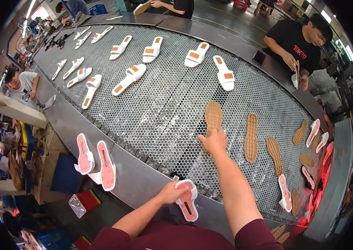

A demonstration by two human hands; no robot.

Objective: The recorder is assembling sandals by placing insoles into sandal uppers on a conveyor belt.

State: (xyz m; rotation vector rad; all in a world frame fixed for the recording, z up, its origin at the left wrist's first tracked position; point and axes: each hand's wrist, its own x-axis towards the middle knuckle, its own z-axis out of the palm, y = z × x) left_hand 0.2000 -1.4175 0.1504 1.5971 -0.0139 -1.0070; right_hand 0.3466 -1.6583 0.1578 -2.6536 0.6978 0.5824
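Observation:
My left hand [171,192] grips a white slide sandal upper [188,203] near my body; its pink underside with a dark slot faces up. Out over the mesh conveyor, my right hand [215,141] is closed on the near end of a tan shoe sole [213,113], tread pattern upward. Just right of it lie another tan sole [250,137] and a third [274,152]. On the metal ledge to my left rest two white uppers, one [85,154] beside the other [106,166], both showing pink undersides.
A metal mesh conveyor [164,100] carries several finished white slides with brown patches, such as this slide [223,73]. More soles and pink-bottomed uppers lie toward a red glow at right. A co-worker [297,46] across the belt holds a sandal; others sit along the far and left sides.

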